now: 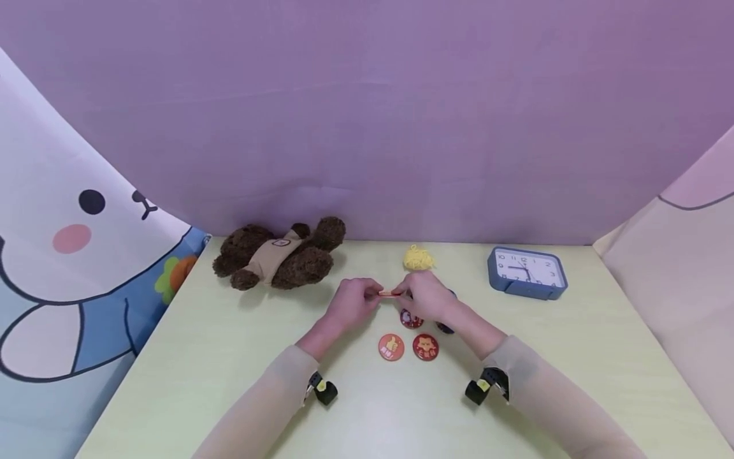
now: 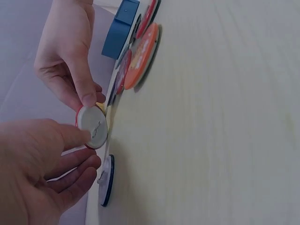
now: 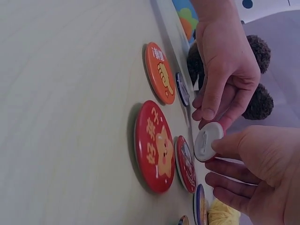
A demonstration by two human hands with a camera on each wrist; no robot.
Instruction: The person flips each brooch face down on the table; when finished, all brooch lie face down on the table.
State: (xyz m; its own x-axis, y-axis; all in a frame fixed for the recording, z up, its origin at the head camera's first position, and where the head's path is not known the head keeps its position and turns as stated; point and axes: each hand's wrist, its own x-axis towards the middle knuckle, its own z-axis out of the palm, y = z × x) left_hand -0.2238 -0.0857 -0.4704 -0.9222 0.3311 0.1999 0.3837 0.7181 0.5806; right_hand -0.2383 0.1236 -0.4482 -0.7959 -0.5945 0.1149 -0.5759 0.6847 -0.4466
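Nearest to us, at the bottom of the head view, bare tabletop (image 1: 375, 414) runs between 2 sleeves with small wrist cameras (image 1: 325, 392). Just below the centre, an orange badge (image 1: 391, 347) and a red star badge (image 1: 425, 347) lie side by side, printed faces up, probably so that we can read them. Above the star badge lies another red badge (image 1: 411, 319), and the right forearm partly covers dark badges (image 1: 445, 328) beside it, so we cannot count them surely there. At the centre, the left hand (image 1: 351, 303) and right hand (image 1: 429, 295) hold the red-rimmed badge (image 2: 95, 123) between them; each hand's thumb and fingers pinch an opposite side, which we judge keeps it steady. Its white, pinned back faces both wrist views, perhaps to keep the pin within the thumbs' reach. The left hand blocks our head view of a pin-up badge (image 2: 107, 180), low in the left wrist view. Farther off, yellow yarn (image 1: 418, 258) sits above the right hand, a brown bear (image 1: 281, 261) lies upper left of the hands, a blue clock (image 1: 527, 273) leans back at right, and purple cloth (image 1: 367, 127) closes the top.
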